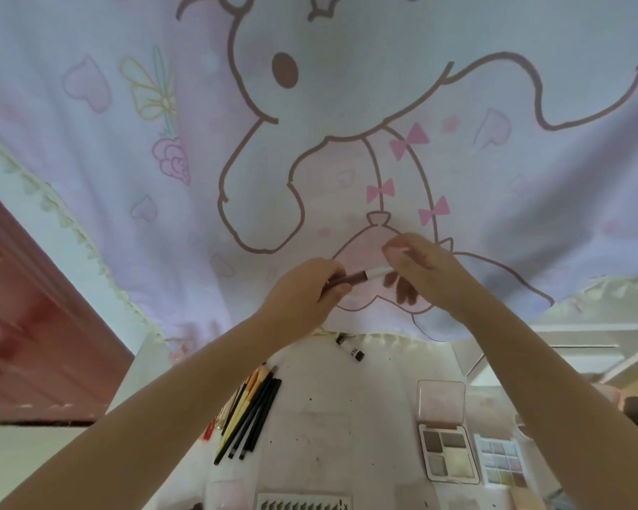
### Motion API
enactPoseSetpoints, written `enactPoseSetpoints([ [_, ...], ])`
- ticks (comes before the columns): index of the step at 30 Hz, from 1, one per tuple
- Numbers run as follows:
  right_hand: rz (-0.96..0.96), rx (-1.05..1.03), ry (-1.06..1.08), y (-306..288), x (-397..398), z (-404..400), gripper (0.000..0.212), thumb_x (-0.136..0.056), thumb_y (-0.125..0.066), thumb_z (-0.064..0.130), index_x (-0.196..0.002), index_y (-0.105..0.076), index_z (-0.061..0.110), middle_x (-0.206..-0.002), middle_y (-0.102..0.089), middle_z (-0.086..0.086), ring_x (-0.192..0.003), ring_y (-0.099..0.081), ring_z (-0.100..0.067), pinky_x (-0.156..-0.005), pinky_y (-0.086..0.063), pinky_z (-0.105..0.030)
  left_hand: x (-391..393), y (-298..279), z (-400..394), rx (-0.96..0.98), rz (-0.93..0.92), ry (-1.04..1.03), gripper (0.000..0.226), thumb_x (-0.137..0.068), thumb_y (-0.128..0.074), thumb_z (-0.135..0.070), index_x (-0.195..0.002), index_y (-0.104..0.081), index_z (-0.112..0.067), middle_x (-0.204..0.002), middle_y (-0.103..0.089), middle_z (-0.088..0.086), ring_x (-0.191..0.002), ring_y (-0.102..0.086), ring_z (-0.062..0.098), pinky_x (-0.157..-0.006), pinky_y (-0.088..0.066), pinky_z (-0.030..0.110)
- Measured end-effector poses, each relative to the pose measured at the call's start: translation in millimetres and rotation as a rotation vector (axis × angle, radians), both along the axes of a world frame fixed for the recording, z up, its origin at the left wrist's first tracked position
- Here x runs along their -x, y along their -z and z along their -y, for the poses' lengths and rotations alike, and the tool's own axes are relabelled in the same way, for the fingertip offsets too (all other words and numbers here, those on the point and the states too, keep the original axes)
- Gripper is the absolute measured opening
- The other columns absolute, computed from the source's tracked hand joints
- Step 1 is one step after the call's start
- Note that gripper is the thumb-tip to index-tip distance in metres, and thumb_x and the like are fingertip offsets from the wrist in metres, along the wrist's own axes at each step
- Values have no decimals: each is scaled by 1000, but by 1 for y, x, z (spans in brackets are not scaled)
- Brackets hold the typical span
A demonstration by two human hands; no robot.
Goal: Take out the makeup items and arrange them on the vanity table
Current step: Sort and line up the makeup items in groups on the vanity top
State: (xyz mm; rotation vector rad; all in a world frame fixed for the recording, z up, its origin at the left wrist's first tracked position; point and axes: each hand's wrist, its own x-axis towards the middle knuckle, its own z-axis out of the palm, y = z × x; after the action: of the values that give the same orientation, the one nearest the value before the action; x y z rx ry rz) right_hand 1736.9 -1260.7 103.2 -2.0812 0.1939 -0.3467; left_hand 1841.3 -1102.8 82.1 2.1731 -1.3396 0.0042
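Makeup pen (350,277) held in two hands, left (302,292), right (420,268), two palettes (448,452) below

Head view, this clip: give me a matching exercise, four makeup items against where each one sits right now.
Items
1. pen
2. pencils
3. open palette
4. two small tubes

Places
A. on the table's right side, lid up
B. at the table's far edge, just under the curtain hem
C. held up between the left hand and right hand
D. in a row on the table's left side

Pairs: 1-C, 2-D, 3-A, 4-B
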Motion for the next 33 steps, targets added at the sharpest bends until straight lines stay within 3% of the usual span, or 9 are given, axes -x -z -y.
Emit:
enactPoseSetpoints([
  [3, -22, 150, 0, 3, -4, -5, 28, -93, -46, 20, -66, -51, 25, -43, -55, 13, -37, -49, 2, -43, -40, -6, -2, 3, -3, -6, 32, -21, 11, -91, -48, -26, -89, -55, -18, -68, -39, -16, -63, -37, -3, -60, -31, 9],
  [7, 28, 29, -155, 13, -6, -3, 30, -88, -53, 6, -98, -50, 35, -91, -58, 15, -77, -61, 1, -66, -53, -14, -5, 10, -13, -37, 18, -50, 15, -91, -48, -27, -91, -58, -16, -67, -38, -16, -63, -36, -3, -59, -29, 10],
  [9, -47, -6, -149, 19, -11, -6, 11, -92, -45, 19, -95, -53, 25, -76, -61, 11, -61, -60, -3, -54, -49, -14, -4, 15, -17, -46, 19, -53, 14, -91, -48, -27, -92, -58, -17, -67, -38, -17, -63, -36, -3, -59, -29, 10],
  [12, -113, 152, -95, 30, -16, -10, 28, -92, -45, 23, -65, -52, 26, -46, -55, 11, -38, -48, 0, -45, -41, -10, -1, 23, -23, -67, 1, -54, 10, -90, -49, -27, -88, -55, -20, -67, -38, -18, -63, -37, -3, -59, -30, 10],
  [17, -7, -115, -187, 44, -14, -16, 32, -87, -53, 4, -94, -51, 36, -88, -57, 13, -74, -59, -1, -64, -52, -16, -1, 33, -32, -98, -42, -105, 15, -91, -48, -24, -90, -59, -14, -66, -39, -16, -62, -37, -2, -60, -32, 10],
  [22, -164, 81, -145, 57, -18, -27, 23, -92, -45, 22, -70, -53, 26, -53, -54, 11, -40, -47, 1, -45, -37, -11, 1, 41, -42, -130, -53, -101, 14, -91, -48, -24, -91, -58, -14, -66, -39, -15, -62, -38, -1, -61, -33, 11],
  [27, -117, -188, -265, 67, -19, -31, 38, -84, -57, 5, -93, -48, 41, -94, -57, 14, -76, -61, 1, -65, -51, -14, 0, 48, -56, -124, -111, -142, 17, -92, -47, -22, -90, -60, -11, -67, -43, -12, -65, -42, 5, -65, -39, 18],
  [30, -214, -111, -216, 74, -28, -43, 11, -92, -45, 28, -83, -53, 30, -69, -62, 10, -51, -57, -6, -52, -47, -21, 0, 55, -64, -139, -128, -156, 17, -92, -47, -23, -88, -59, -12, -67, -43, -13, -65, -42, 5, -64, -36, 16],
  [33, -217, -36, -186, 81, -33, -49, 27, -92, -45, 23, -66, -51, 28, -50, -56, 11, -41, -48, -3, -47, -42, -20, -2, 63, -69, -178, -143, -174, 15, -92, -46, -24, -88, -58, -14, -66, -41, -14, -62, -40, 1, -59, -32, 12],
])
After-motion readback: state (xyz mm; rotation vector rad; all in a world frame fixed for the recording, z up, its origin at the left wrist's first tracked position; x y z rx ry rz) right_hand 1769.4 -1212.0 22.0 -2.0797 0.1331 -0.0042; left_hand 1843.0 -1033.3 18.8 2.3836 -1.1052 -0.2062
